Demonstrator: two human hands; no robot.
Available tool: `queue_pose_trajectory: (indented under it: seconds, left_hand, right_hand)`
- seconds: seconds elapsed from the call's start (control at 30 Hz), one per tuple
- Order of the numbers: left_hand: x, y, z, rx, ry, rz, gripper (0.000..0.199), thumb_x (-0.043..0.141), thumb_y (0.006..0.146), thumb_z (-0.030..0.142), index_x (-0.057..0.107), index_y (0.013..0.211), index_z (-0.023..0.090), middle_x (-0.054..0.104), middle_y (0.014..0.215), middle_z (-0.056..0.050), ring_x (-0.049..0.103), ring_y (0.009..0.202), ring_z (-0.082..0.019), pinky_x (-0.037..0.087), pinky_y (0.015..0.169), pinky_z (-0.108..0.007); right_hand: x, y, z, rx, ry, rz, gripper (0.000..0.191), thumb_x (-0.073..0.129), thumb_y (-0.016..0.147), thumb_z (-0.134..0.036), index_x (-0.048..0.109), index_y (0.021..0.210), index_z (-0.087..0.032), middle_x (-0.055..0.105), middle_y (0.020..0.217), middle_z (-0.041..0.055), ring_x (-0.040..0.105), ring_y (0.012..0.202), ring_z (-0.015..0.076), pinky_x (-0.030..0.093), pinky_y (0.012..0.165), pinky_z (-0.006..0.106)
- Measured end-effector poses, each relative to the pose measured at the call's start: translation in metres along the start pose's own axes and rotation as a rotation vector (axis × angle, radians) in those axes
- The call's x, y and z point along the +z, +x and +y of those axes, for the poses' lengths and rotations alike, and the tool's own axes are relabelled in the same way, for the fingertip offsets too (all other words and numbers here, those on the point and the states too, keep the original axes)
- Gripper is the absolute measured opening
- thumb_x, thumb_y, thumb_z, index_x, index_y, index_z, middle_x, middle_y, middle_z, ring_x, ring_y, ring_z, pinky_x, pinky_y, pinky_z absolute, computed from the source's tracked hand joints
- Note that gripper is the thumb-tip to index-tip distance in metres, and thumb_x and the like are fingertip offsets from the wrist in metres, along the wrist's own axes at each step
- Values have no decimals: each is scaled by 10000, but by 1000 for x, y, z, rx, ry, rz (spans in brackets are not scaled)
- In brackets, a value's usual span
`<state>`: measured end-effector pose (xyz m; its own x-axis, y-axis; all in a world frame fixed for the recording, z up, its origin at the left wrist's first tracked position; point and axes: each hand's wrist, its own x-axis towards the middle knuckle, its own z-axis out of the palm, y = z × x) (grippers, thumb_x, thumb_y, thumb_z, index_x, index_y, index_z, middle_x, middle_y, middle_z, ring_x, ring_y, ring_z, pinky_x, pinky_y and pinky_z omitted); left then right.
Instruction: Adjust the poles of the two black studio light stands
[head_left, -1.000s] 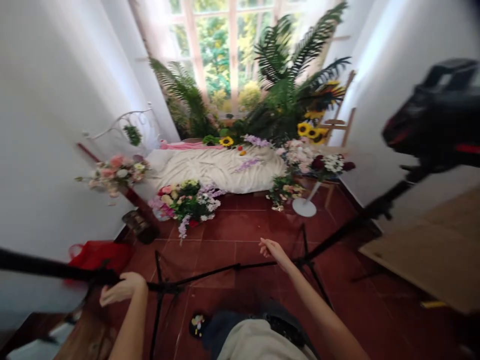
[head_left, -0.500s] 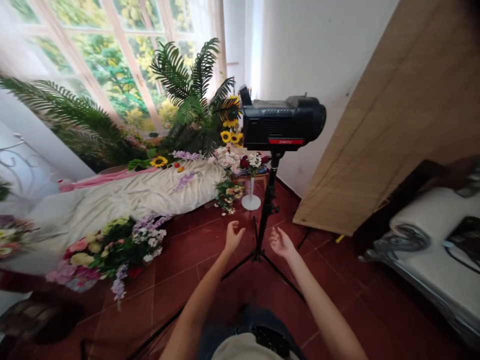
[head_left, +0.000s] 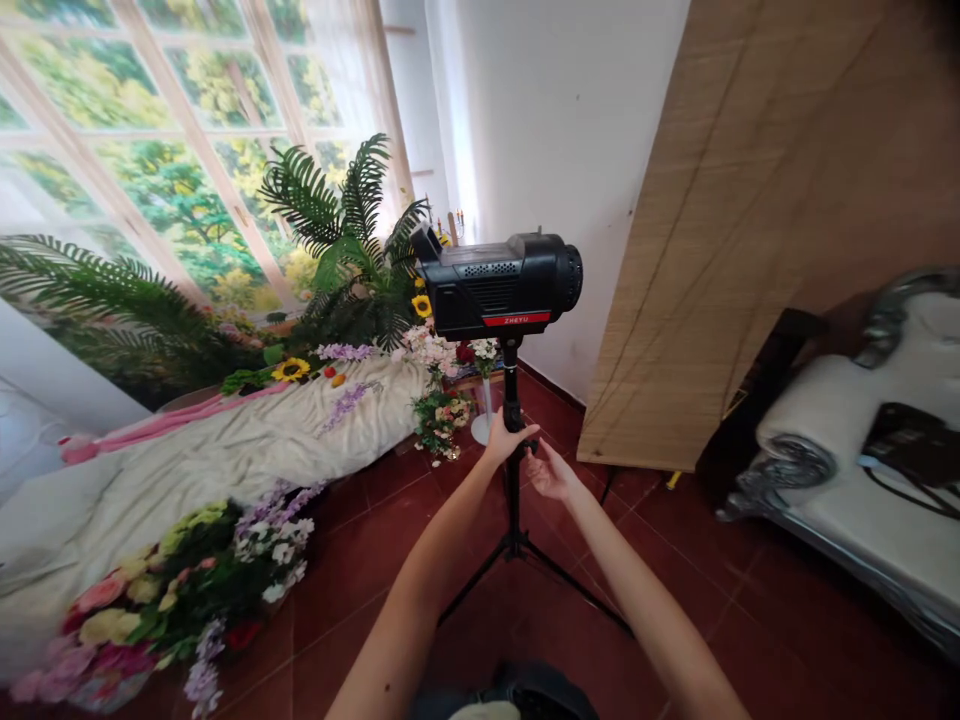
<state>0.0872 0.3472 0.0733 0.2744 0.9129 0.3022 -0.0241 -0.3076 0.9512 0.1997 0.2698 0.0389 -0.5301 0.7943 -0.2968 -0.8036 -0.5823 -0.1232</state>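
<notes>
light (head_left: 495, 290) — on stand (head_left: 513, 510) | bouquet (head_left: 187, 580) left of it | sofa (head_left: 892, 525) — right

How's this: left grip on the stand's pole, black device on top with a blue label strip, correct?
Not quite: the label strip is red, not blue, per the head view. The left grip is on the stand's pole, the black device on top.

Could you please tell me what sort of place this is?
Probably a photo studio: what looks like a studio light is mounted on a tripod stand, and flower arrangements and palm leaves are set around a draped cream cloth.
</notes>
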Motion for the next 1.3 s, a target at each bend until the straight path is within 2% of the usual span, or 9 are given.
queue_pose_trajectory:
  seconds: [0.13, 0.33, 0.57, 0.73, 0.8, 0.9, 1.07, 1.23, 1.3]
  left_hand:
    - [5, 5, -9, -15, 41, 62, 347, 682, 627, 439, 584, 741, 126, 593, 665, -22, 536, 579, -98, 447, 577, -222]
    - [17, 8, -8, -49, 200, 226, 396, 564, 707, 508, 540, 559, 141, 516, 503, -1, 462, 461, -82, 353, 454, -191]
    - [21, 10, -8, -73, 272, 358, 414, 541, 711, 511, 542, 526, 141, 500, 479, -13, 463, 467, -95, 335, 463, -196]
    - [21, 11, -10, -46, 260, 343, 411, 529, 723, 497, 538, 527, 136, 494, 493, -10, 448, 471, -93, 321, 459, -194]
    - [21, 11, -10, -46, 246, 353, 405, 541, 716, 490, 539, 522, 134, 492, 487, -9, 440, 465, -90, 315, 456, -193]
    - [21, 10, -8, -46, 220, 348, 393, 553, 710, 478, 547, 529, 130, 505, 489, -10, 426, 453, -83, 304, 446, -191]
    - [18, 9, -7, -34, 225, 324, 404, 561, 702, 482, 534, 501, 131, 497, 473, -5, 417, 443, -77, 301, 440, -186]
    - [14, 8, -9, -40, 241, 274, 370, 596, 665, 473, 559, 530, 131, 506, 480, 3, 444, 464, -84, 324, 448, -183]
    - [13, 7, -10, -58, 219, 267, 347, 604, 661, 457, 578, 557, 127, 526, 496, -3, 463, 471, -89, 340, 455, -185]
  right_hand:
    - [13, -1, -8, 58, 134, 51, 337, 399, 880, -451, 502, 753, -156, 552, 563, -21, 422, 398, 38, 304, 298, 97]
    - [23, -5, -14, 5, 121, 85, 256, 364, 911, -323, 482, 755, -157, 547, 597, -15, 460, 443, 32, 387, 349, 78]
    - [15, 5, -16, -331, -609, 338, 102, 534, 806, -228, 545, 734, -157, 597, 627, 13, 479, 436, 52, 435, 412, 138]
    - [19, -13, -11, -850, -1697, 522, 128, 583, 733, -284, 591, 831, -203, 629, 839, 50, 587, 754, 169, 478, 608, 254]
    - [17, -20, -7, -995, -1914, 534, 247, 571, 739, -324, 578, 970, -237, 607, 971, 57, 574, 865, 189, 471, 667, 280]
    - [9, -18, -1, -1002, -1825, 606, 452, 571, 723, -474, 515, 1098, -227, 603, 926, 51, 587, 761, 178, 476, 633, 297]
    - [2, -2, -1, -606, -1438, 636, 533, 279, 812, -606, 570, 712, -171, 584, 644, 47, 533, 495, 150, 442, 476, 285]
    - [7, -8, -7, -906, -1756, 559, 206, 626, 631, -358, 564, 701, -175, 583, 735, 26, 555, 682, 170, 460, 677, 307]
    - [12, -14, -4, -972, -1787, 515, 254, 639, 600, -269, 584, 831, -181, 593, 854, 37, 554, 770, 178, 452, 750, 322]
